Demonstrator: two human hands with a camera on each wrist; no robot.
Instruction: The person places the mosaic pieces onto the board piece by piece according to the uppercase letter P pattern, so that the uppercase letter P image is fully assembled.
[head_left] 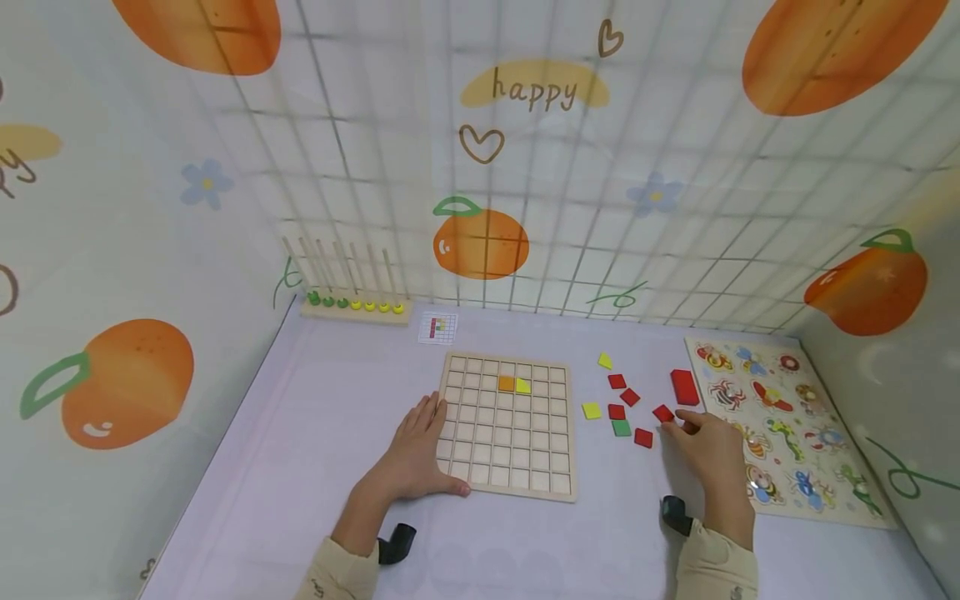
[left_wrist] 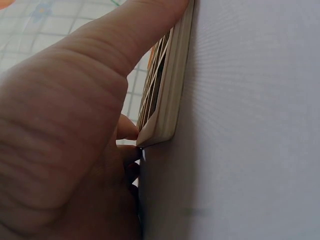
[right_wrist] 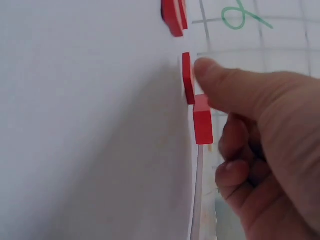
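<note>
Slipping seems to me the first danger. The right hand has thumb and forefinger close together at a red tile, to the right of the board, and its other fingers are bent. Whether it truly pinches the tile, I cannot tell. The tile is thin, so a hold on only one edge could let it fall or turn over. Just beyond the fingertips lies the red block; a forefinger which opens too wide could push it. To the left lie several loose pieces, among them a green tile and a yellow tile, and a low sweep of this hand could scatter them.

The left hand grasps nothing. Its fingers are extended along the board's left side, and its thumb lies at the near edge. If it presses unevenly, the board could slide or rotate on the table. An orange tile and a yellow piece sit there side by side; a hard bump could perhaps shift them.
</note>
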